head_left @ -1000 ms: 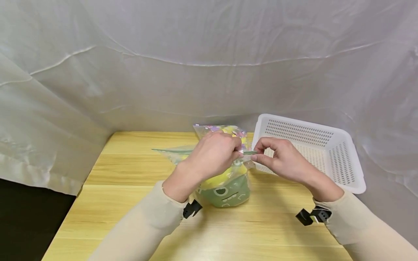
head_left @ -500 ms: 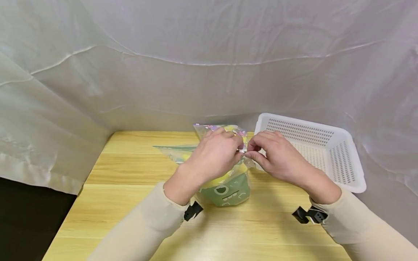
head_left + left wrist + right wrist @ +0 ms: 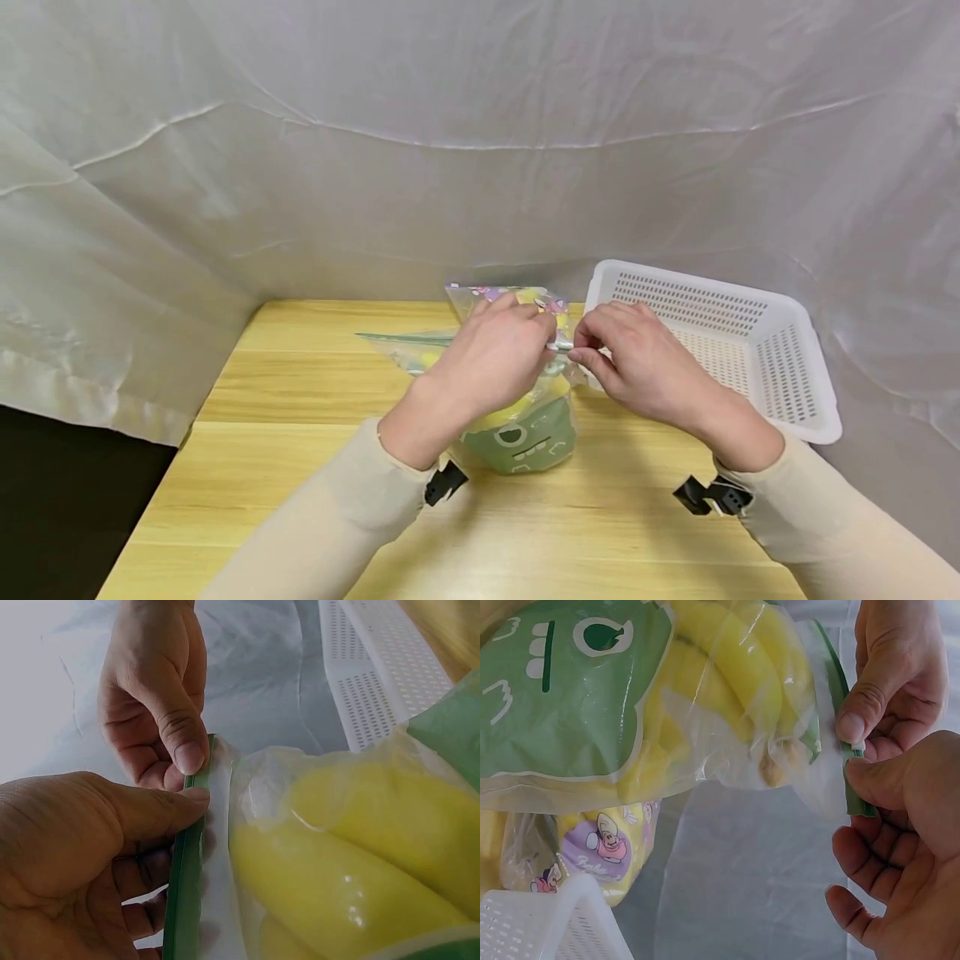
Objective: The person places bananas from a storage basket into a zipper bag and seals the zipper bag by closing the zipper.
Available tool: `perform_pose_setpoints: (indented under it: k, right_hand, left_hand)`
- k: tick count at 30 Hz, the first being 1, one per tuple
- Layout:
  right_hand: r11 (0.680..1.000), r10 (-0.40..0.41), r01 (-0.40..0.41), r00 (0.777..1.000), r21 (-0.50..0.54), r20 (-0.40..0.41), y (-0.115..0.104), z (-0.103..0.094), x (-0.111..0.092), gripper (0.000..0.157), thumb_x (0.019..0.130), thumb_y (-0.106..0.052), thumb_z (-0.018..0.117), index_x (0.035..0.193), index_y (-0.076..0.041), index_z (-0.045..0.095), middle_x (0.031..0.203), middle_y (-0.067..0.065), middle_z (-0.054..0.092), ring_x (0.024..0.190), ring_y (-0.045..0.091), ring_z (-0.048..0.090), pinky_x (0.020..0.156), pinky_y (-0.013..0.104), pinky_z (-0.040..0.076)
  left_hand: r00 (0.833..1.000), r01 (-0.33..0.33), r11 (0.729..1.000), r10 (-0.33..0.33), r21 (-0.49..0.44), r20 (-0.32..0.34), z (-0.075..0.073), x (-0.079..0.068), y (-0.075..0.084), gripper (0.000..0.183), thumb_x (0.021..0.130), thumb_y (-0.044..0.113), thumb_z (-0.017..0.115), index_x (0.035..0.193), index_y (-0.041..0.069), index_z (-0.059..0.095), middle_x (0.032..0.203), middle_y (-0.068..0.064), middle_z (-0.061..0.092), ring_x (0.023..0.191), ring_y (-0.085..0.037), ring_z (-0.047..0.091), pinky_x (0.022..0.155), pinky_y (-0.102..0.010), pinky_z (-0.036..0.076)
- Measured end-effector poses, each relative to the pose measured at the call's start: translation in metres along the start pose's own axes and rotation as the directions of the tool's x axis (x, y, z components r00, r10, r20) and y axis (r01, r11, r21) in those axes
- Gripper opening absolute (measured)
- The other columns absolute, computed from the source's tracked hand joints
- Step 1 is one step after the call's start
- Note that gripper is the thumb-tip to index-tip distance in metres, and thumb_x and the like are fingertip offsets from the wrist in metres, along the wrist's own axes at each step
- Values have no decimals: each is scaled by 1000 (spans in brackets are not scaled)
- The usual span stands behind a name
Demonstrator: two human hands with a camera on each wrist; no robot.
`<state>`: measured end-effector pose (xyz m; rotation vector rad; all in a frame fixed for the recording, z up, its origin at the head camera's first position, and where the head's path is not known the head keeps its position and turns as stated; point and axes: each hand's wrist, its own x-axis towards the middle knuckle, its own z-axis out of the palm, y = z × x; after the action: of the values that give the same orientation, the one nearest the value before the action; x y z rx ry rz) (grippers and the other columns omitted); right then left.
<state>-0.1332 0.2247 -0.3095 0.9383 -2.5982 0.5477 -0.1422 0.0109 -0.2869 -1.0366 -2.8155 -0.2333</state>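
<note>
A clear zip bag (image 3: 525, 437) with a green cartoon face stands on the table, bananas (image 3: 735, 667) inside it. Its green zip strip (image 3: 180, 877) runs along the top. My left hand (image 3: 495, 354) pinches the strip at the small white slider (image 3: 857, 747). Close beside it, my right hand (image 3: 645, 358) pinches the end of the strip between thumb and forefinger. The two thumbs nearly meet in both wrist views. On the left, the bag's mouth spreads out beyond my left hand. Part of the bag is hidden behind that hand.
Behind the held bag is a second clear bag (image 3: 461, 300) with purple and pink cartoon prints and something yellow in it. A white perforated basket (image 3: 783, 304) stands at the back right. Grey cloth (image 3: 375, 208) hangs behind the wooden table (image 3: 300, 492).
My right hand has moved left along the strip, up close to my left hand, then slightly back right. The left hand stays almost in place.
</note>
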Motion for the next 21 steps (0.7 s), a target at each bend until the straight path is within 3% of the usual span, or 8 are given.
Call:
perform_pose_setpoints:
  k: [8,15,21]
  right_hand:
    - [999,37,-37,999,13,13,2,-1,-3,15,92,-11,80,93,-14,65,85,-4,63,85,15,57,81,42,41]
    - [997,73,-74,997,27,28,5,-3,-4,13,93,-12,79,93,-14,66,86,-4,65,87,16,59,84,43,41]
    - [998,55,-55,998,15,7,3,-3,-4,15,91,-12,81,92,-16,66,87,-5,67,87,16,62,84,45,43]
  left_hand:
    - [1000,5,1000,-5,10,7,-3,-3,-9,14,101,28,73,107,15,74,104,3,75,94,-21,58,94,-40,51]
    - [1000,1,1000,-1,-1,-15,-5,-6,-13,11,100,25,73,105,15,74,103,2,76,99,-23,61,93,-40,51]
    - [1000,-8,1000,8,5,-16,-5,-6,-10,10,100,24,73,104,14,74,102,3,75,95,-21,59,95,-40,51]
